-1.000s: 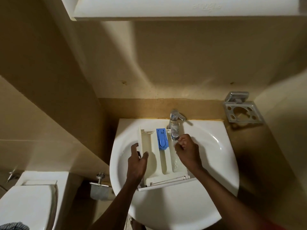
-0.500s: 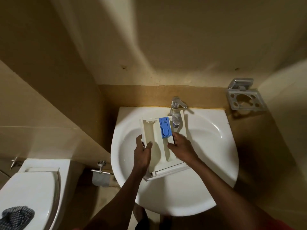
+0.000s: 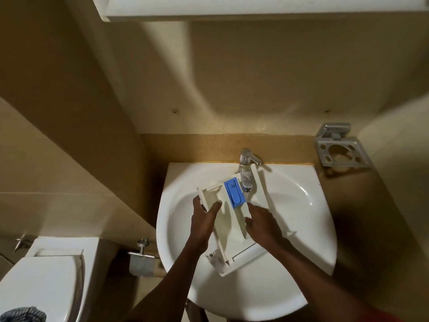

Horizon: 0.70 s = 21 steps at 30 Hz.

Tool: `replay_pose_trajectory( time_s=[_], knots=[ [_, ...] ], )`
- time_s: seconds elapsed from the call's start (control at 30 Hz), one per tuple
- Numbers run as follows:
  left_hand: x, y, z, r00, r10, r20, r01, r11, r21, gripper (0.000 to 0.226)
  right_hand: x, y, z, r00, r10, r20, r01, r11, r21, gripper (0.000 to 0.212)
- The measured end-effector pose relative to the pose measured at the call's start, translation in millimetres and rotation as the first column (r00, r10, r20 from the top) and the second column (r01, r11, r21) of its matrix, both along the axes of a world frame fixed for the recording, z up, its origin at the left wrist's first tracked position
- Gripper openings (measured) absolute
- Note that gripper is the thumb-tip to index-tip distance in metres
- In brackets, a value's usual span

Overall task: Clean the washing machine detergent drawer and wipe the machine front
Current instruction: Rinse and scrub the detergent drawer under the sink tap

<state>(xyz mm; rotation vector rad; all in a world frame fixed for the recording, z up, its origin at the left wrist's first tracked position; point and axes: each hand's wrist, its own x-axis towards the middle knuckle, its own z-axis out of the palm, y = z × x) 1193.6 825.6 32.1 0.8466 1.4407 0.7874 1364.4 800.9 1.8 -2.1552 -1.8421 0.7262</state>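
Observation:
A white detergent drawer with a blue softener cap lies tilted inside the white sink, its far end under the chrome tap. My left hand grips the drawer's left wall, thumb inside the left compartment. My right hand rests in the right compartment with fingers curled against the divider; I cannot see anything in it. The washing machine is not in view.
A toilet with a grey cloth on its lid stands at the lower left. A toilet-roll holder hangs between toilet and sink. A metal toothbrush holder is on the wall at right. A white cabinet hangs overhead.
The drawer has turned a little, its far end now further right under the tap. My right hand slid from beside the tap down into the right compartment. The camera tilted.

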Motion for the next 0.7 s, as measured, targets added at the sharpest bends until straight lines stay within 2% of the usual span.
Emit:
replay_pose_trajectory(
  time_s=[0.07, 0.13, 0.23, 0.37, 0.43, 0.53, 0.6, 0.7],
  knots=[
    [-1, 5, 1, 0.999, -0.003, -0.035, 0.003, 1.0, 0.008, 0.051, 3, 3, 5, 1.0, 0.0, 0.007, 0.0, 0.999, -0.035, 0.022],
    [-3, 7, 1, 0.998, -0.021, -0.067, 0.022, 1.0, 0.012, 0.054, 7, 6, 8, 0.997, -0.047, -0.055, 0.043, 0.996, -0.072, 0.01],
    [-2, 7, 2, 0.997, -0.034, -0.063, 0.033, 0.999, -0.004, 0.056, 8, 8, 8, 0.982, -0.124, -0.145, 0.116, 0.991, -0.063, 0.02],
    [-5, 3, -1, 0.998, -0.066, -0.001, 0.066, 0.997, -0.04, 0.063, 3, 15, 7, 0.943, -0.225, -0.244, 0.224, 0.974, -0.032, 0.019],
    [-8, -2, -5, 0.995, -0.087, 0.039, 0.09, 0.993, -0.078, 0.066, 2, 21, 13, 0.893, -0.29, -0.345, 0.279, 0.957, -0.083, 0.015],
    [-7, -14, -12, 0.984, -0.169, 0.057, 0.175, 0.977, -0.122, 0.069, 5, 26, 14, 0.743, -0.415, -0.525, 0.345, 0.91, -0.231, 0.025],
    [-4, -19, -18, 0.981, -0.192, 0.016, 0.192, 0.973, -0.129, 0.065, 10, 26, 13, 0.687, -0.414, -0.597, 0.31, 0.91, -0.275, 0.034],
    [-3, -17, -17, 0.982, -0.164, -0.093, 0.154, 0.982, -0.112, 0.045, 12, 25, 21, 0.606, -0.383, -0.697, 0.221, 0.923, -0.316, 0.043]
  ],
)
